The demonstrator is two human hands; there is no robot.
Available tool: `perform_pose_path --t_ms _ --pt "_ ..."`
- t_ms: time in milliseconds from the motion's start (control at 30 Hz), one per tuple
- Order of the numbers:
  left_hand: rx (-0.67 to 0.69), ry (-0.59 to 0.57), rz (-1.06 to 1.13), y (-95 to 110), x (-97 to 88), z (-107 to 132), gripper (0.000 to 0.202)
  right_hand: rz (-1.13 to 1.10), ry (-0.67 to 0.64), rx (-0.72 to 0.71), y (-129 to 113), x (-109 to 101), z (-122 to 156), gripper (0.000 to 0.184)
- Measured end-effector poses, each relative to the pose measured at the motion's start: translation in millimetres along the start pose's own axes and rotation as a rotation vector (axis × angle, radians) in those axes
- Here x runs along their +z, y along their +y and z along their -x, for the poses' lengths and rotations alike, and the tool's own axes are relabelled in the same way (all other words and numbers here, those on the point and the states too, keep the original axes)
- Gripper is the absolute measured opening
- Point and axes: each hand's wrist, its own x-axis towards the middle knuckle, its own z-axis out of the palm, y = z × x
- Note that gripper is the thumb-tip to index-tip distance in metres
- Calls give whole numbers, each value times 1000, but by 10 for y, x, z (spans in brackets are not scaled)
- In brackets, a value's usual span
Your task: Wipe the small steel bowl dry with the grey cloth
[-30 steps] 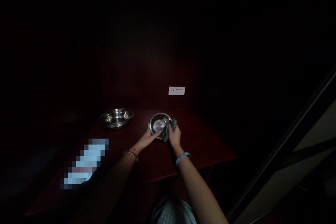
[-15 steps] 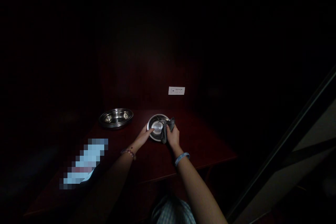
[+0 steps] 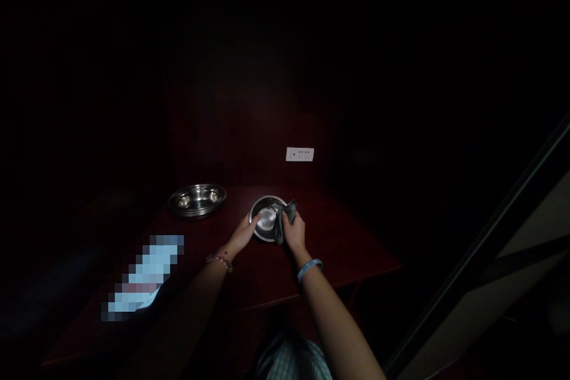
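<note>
A small steel bowl (image 3: 265, 217) is tilted toward me above a dark red table (image 3: 338, 243). My left hand (image 3: 243, 234) grips the bowl's near left rim, thumb on the edge. My right hand (image 3: 294, 230) is closed on a grey cloth (image 3: 285, 217) that drapes over the bowl's right rim and into it. A beaded bracelet is on my left wrist and a blue band on my right.
A wider steel bowl (image 3: 197, 199) stands on the table to the left. A white socket plate (image 3: 300, 154) is on the dark wall behind. A blurred pale blue patch (image 3: 142, 278) lies at the near left. The room is very dark.
The bowl has shifted slightly left and tipped a little as both hands work the cloth round its rim. The other bowl has not moved.
</note>
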Motion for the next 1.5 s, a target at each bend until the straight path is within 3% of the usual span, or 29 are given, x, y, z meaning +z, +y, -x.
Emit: perform_pose_path --t_ms 133,300,433,667,967,1200,1333,1500 --pt "1 -23 -46 30 21 32 45 -1 -3 13 2 -12 -4 29" --pt "121 -79 -64 52 50 56 60 -22 41 34 12 -15 -13 27" --pt "94 -105 -59 31 83 64 63 -42 56 40 26 -10 -21 28" --pt "109 -53 -15 -73 91 -37 63 -55 55 6 11 -2 -10 27" --pt "-39 13 117 -93 63 -82 48 20 4 -17 -13 -16 18 26" --pt "-117 24 38 -27 -33 -58 36 50 -34 -32 -44 -20 31 25" --pt "-114 30 78 2 1 -21 45 52 -35 -28 -46 -31 23 27" --pt "-50 -62 62 -9 51 19 61 19 17 -25 -20 -28 4 28"
